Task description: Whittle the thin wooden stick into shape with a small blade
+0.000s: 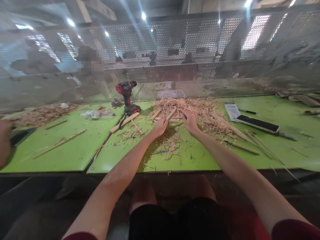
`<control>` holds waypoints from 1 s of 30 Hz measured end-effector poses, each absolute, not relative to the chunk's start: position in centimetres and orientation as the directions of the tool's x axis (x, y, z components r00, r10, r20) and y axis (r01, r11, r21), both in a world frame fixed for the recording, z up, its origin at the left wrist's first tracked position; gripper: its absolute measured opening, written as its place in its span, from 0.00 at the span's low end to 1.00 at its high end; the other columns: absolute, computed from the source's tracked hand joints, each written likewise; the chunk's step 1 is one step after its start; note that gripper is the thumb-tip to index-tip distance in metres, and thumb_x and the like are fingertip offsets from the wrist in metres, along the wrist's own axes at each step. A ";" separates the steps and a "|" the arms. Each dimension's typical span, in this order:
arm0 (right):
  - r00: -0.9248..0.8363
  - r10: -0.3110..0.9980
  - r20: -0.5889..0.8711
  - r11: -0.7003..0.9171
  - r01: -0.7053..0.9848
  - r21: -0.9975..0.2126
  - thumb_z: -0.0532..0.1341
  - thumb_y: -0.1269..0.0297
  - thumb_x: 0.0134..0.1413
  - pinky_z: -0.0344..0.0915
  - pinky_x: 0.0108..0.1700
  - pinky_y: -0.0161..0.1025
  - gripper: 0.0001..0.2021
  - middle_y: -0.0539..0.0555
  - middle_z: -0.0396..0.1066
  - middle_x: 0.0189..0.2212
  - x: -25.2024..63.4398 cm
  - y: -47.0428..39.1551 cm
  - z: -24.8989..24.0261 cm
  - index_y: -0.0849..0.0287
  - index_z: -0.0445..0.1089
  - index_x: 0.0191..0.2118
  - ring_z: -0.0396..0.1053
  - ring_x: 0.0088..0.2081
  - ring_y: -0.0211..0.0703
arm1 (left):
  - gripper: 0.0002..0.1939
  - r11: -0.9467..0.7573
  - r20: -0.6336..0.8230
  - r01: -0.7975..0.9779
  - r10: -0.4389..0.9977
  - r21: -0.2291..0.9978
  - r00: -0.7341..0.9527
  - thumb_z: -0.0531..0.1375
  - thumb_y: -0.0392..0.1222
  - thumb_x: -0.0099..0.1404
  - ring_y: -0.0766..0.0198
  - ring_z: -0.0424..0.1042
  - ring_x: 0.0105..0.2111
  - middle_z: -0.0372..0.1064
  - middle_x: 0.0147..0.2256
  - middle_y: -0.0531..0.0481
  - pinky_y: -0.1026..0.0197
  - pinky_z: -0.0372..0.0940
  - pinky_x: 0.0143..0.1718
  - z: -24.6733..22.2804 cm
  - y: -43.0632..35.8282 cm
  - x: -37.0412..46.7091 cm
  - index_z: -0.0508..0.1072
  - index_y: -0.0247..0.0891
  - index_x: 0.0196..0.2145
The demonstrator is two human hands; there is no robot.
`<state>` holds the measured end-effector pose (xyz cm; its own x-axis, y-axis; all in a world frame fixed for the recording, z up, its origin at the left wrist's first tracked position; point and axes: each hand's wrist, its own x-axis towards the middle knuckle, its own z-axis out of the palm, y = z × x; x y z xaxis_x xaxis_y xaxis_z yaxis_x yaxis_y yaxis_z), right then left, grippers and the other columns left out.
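Note:
My left hand (160,127) is closed around a short, pale wooden strip (172,114), which slants up and away from me. Just right of the strip's far end, my right hand (189,121) has its fingers bent together. A small dark bit shows at those fingertips, too small to name. Behind both hands spreads a heap of curly wood shavings (200,108). More pale wooden pieces lie by the heap's left edge, partly under the shavings. Loose shavings (171,146) are scattered on the green table (200,156) below my hands.
A cordless drill (127,96) stands at the back left, near a flat wooden piece (125,122) and a clear plastic bottle (98,114). A black phone-like slab (258,124) and thin sticks lie right. Another person's hand (4,143) is far left. A perforated screen (170,60) stands behind.

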<state>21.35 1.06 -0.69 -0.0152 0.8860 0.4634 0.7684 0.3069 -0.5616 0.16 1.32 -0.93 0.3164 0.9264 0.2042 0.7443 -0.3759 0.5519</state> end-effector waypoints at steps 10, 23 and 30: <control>-0.186 0.887 0.423 0.335 0.889 -0.311 0.52 0.58 0.76 0.57 0.40 0.33 0.23 0.58 0.76 0.52 21.2 0.2 -0.7 0.51 0.76 0.66 0.70 0.47 0.44 | 0.15 -0.371 0.202 0.733 0.928 0.570 0.313 0.47 0.39 0.81 0.60 0.71 0.34 0.73 0.33 0.46 0.63 0.57 0.37 -1.0 1.3 0.3 0.69 0.37 0.37; -0.147 0.909 0.390 0.212 0.969 -0.129 0.48 0.61 0.78 0.50 0.37 0.35 0.24 0.59 0.74 0.53 22.4 0.0 0.0 0.52 0.75 0.67 0.68 0.46 0.44 | 0.16 -0.379 0.178 0.772 0.925 0.510 0.336 0.48 0.40 0.80 0.59 0.70 0.34 0.74 0.35 0.44 0.62 0.53 0.35 -1.3 1.5 0.4 0.70 0.36 0.35; -0.170 0.904 0.392 0.219 0.972 -0.083 0.48 0.63 0.78 0.52 0.38 0.35 0.25 0.60 0.74 0.54 22.5 0.3 0.6 0.53 0.73 0.69 0.68 0.47 0.44 | 0.19 -0.402 0.191 0.765 0.915 0.503 0.355 0.47 0.43 0.80 0.59 0.68 0.31 0.73 0.32 0.44 0.61 0.55 0.34 -1.2 1.7 0.2 0.72 0.36 0.35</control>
